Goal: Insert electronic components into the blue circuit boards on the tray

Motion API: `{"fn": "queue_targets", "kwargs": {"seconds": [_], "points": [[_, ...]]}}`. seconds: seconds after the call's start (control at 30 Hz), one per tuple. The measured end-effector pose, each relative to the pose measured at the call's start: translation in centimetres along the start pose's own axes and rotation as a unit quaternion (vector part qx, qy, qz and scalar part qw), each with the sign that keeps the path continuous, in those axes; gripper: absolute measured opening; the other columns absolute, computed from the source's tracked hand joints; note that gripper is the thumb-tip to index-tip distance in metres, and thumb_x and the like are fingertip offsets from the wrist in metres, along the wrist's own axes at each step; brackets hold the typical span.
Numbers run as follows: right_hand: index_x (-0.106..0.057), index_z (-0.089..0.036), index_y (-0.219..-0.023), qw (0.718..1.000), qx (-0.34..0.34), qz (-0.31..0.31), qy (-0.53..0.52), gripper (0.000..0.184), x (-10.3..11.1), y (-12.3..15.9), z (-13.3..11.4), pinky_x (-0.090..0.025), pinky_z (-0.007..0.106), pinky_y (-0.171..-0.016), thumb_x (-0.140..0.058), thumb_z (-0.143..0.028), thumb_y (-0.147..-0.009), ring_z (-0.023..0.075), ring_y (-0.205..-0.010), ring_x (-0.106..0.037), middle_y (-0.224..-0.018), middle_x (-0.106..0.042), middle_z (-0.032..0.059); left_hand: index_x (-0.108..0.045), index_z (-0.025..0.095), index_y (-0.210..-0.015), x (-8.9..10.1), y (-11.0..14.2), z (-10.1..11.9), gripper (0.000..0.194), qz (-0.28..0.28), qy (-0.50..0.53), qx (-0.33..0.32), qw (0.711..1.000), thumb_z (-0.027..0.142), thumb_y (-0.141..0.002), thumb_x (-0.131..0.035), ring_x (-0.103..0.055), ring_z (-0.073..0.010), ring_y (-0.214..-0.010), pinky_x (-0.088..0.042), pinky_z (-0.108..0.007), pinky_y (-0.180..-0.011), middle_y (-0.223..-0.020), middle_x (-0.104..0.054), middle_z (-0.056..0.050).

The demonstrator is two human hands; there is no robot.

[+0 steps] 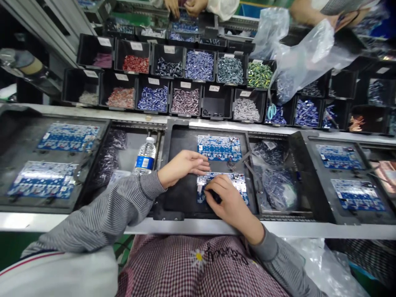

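Observation:
Two blue circuit boards lie in the black tray [179, 198] before me: an upper board [219, 144] and a lower board [241, 180]. My left hand [185, 166] is open with its fingers stretched out, over the gap at the left of the boards. Over the lower board, my right hand [227, 200] is curled, its thumb and fingertips drawn together near the board's left part. Something dark shows under its fingers, too hidden to name. The right hand covers the middle of that board.
Black bins [185, 99] of small components stand in two rows behind the line. A water bottle [145, 156] is left of my tray, bagged parts [278, 185] right of it. Neighbouring trays hold more boards [45, 179]. Across the bins, co-workers' hands [194, 6] and a plastic bag [306, 53] show.

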State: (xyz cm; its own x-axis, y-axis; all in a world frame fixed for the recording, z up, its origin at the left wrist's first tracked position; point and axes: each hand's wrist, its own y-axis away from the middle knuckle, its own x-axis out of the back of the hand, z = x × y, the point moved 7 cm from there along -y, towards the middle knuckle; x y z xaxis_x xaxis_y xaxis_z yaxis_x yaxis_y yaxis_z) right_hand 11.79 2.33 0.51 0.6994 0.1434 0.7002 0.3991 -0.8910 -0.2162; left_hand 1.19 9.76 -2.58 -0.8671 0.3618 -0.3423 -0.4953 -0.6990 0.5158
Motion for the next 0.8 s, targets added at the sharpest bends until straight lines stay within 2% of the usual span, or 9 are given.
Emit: {"fn": "queue_targets", "kwargs": {"seconds": [0.13,0.27,0.37,0.47,0.57,0.67,0.8], "points": [[-0.059,-0.02,-0.086,1.0,0.001,-0.022,0.0,0.014,-1.3,0.0,-0.1,-0.047,0.038,-0.079,-0.049,-0.01,-0.084,0.0202,-0.085,-0.053,-0.081,-0.061,0.0055,-0.066,0.006,-0.086,0.8,0.1,0.3,0.019,-0.005,-0.034,-0.001,0.999,0.022,-0.088,-0.056,-0.066,-0.0181,-0.078,-0.051,-0.026,-0.063,-0.086,-0.069,-0.015],[-0.058,-0.02,-0.087,0.999,0.001,-0.035,0.007,0.014,-1.5,-0.1,-0.2,-0.046,0.038,-0.079,-0.048,-0.01,-0.085,0.0208,-0.086,-0.052,-0.082,-0.06,0.0057,-0.071,0.009,-0.083,0.9,0.1,0.6,0.018,0.003,-0.135,-0.053,0.989,0.025,-0.083,-0.061,-0.052,-0.0086,-0.055,-0.034,-0.018,-0.046,-0.062,-0.06,-0.003],[-0.058,-0.02,-0.086,0.999,0.0,-0.04,0.014,0.014,-1.7,-0.2,-0.2,-0.046,0.038,-0.079,-0.048,-0.01,-0.085,0.0212,-0.087,-0.051,-0.082,-0.06,0.006,-0.072,0.011,-0.085,0.8,0.2,0.3,0.015,-0.001,-0.154,-0.057,0.986,0.019,-0.082,-0.06,-0.046,-0.0071,-0.053,-0.034,-0.018,-0.048,-0.058,-0.057,0.0],[-0.058,-0.02,-0.086,0.999,0.003,-0.044,0.015,0.014,-2.0,-0.1,-0.2,-0.047,0.039,-0.079,-0.048,-0.01,-0.085,0.0213,-0.087,-0.051,-0.082,-0.06,0.0062,-0.07,0.01,-0.092,0.7,0.0,0.0,0.017,-0.013,-0.13,-0.047,0.99,0.01,-0.081,-0.057,-0.052,-0.0075,-0.058,-0.041,-0.019,-0.057,-0.069,-0.064,-0.002],[-0.06,-0.02,-0.088,0.999,0.012,-0.05,0.008,0.013,-2.0,-0.2,-0.5,-0.047,0.039,-0.079,-0.05,-0.012,-0.086,0.021,-0.087,-0.052,-0.083,-0.061,0.0057,-0.068,0.008,-0.091,1.0,-0.3,-0.4,0.015,-0.013,-0.105,-0.032,0.994,0.008,-0.08,-0.058,-0.059,-0.0107,-0.063,-0.047,-0.024,-0.064,-0.073,-0.067,-0.006],[-0.061,-0.021,-0.092,1.0,0.012,-0.021,0.002,0.011,-0.7,-0.9,-0.8,-0.048,0.039,-0.082,-0.054,-0.016,-0.085,0.0206,-0.089,-0.054,-0.085,-0.063,0.0054,-0.068,0.007,-0.087,1.2,-0.4,-0.8,0.012,-0.023,-0.092,-0.024,0.995,0.008,-0.079,-0.06,-0.063,-0.0126,-0.067,-0.049,-0.025,-0.067,-0.073,-0.068,-0.008],[-0.062,-0.023,-0.099,0.998,0.011,0.056,0.03,0.016,2.0,-3.1,-0.7,-0.046,0.041,-0.084,-0.053,-0.017,-0.087,0.0207,-0.09,-0.056,-0.088,-0.065,0.0047,-0.067,0.009,-0.096,0.8,-0.1,-0.5,0.019,-0.04,-0.097,-0.035,0.994,0.008,-0.078,-0.062,-0.062,-0.0101,-0.061,-0.049,-0.023,-0.063,-0.077,-0.07,-0.006]]}}
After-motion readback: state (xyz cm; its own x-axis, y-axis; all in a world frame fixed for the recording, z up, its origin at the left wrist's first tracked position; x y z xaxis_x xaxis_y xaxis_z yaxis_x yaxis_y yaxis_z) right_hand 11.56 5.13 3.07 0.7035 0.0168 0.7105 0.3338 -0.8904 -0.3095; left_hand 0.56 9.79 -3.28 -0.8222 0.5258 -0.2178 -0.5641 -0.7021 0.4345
